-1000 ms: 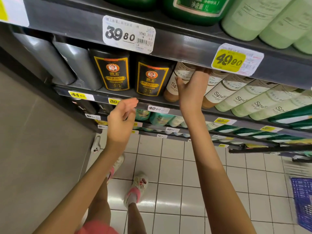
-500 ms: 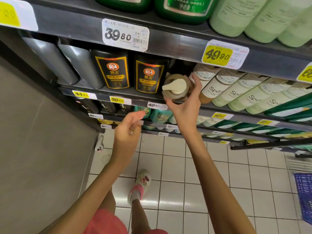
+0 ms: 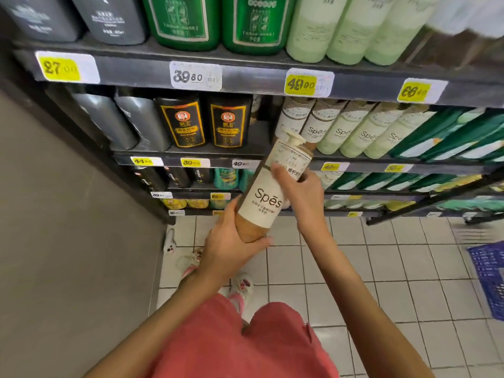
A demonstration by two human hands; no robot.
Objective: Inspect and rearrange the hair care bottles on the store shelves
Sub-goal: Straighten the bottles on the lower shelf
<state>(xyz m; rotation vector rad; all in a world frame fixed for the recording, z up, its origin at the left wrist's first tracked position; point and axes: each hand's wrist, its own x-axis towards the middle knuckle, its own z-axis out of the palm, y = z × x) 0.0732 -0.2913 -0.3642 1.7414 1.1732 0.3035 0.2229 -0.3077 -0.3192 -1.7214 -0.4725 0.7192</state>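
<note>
Bottle [image 3: 268, 195] with a pump top, held in both hands in front of the store shelves.

The bottle has a cream "Spes" label and a brown base. It is tilted, with the pump pointing up and to the right, just in front of the middle shelf [image 3: 362, 163]. The left hand [image 3: 231, 248] grips the brown base with its fingers [image 3: 260, 240] curled round the bottom. The right hand [image 3: 300, 195] holds the upper half, thumb [image 3: 278, 170] pressed on the label and the other fingers wrapped behind it, out of sight. A row of like bottles [image 3: 341, 126] stands on the middle shelf just behind the pump. Two black bottles [image 3: 185, 124] with gold-edged labels stand to their left, and dark green bottles [image 3: 185, 20] stand on the shelf above. Yellow and white price tags [image 3: 308, 83] line the shelf edges. Below are a white tiled floor [image 3: 381, 268], pink shorts [image 3: 245, 345] and, at the right edge, a blue basket [image 3: 488, 276].
</note>
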